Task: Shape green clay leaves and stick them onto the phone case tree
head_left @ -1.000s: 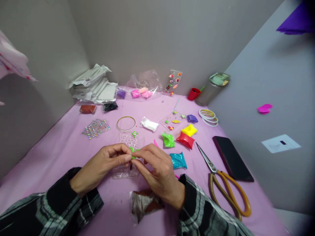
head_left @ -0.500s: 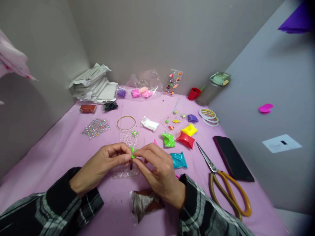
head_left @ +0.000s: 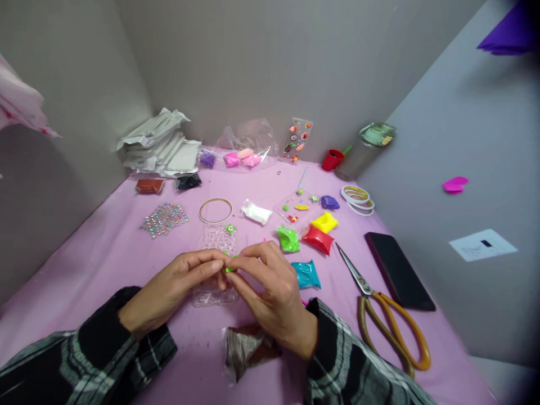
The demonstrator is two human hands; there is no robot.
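Note:
Between the fingertips of both hands is a small piece of green clay (head_left: 230,269). My left hand (head_left: 175,284) pinches it from the left, thumb and forefinger together. From the right, my right hand (head_left: 270,289) grips it with thumb and fingertips. Beneath the hands lies a clear textured case (head_left: 215,297), partly hidden, with a small green flower (head_left: 230,229) on its far end. A green clay packet (head_left: 288,239) and a teal packet (head_left: 306,274) lie right of the hands. Nearest me is a brown packet (head_left: 248,351).
Large scissors (head_left: 367,289) and a black phone (head_left: 399,270) lie at the right. Red (head_left: 318,240) and yellow packets (head_left: 324,223) sit beyond the teal one. A white packet (head_left: 256,213), a bangle (head_left: 215,210) and shiny gems (head_left: 164,219) lie farther back.
My fingers have shifted slightly around the green clay, and less of it shows between them. My left fingertips now reach a little further right.

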